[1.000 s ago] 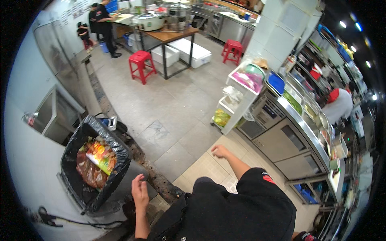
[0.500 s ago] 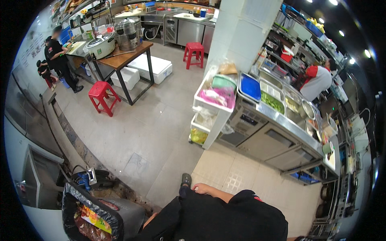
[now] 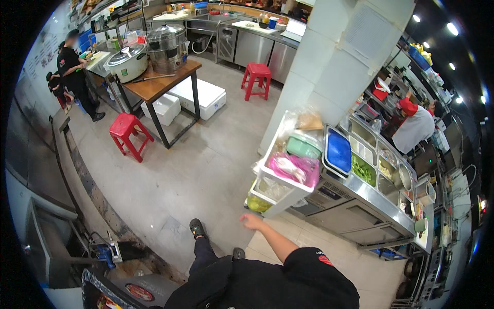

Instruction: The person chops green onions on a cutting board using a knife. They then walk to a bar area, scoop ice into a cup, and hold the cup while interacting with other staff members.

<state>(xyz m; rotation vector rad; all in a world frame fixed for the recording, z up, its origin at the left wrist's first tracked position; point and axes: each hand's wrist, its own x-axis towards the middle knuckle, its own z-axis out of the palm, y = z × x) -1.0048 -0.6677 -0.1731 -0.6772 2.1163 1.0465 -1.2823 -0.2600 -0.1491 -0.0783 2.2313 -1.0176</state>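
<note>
Only the right hand (image 3: 252,221) showed, swung forward, loosely curled and holding nothing; the left hand was out of view. Just ahead and slightly right of it stood the white rack (image 3: 288,198), its lower bin of yellow-green bags (image 3: 257,203) nearest the fingers.

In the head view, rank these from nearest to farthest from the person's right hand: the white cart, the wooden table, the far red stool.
From the right hand:
1. White cart, just ahead to the right.
2. Wooden table, far left across the floor.
3. Far red stool, by the steel counters at the back.
</note>
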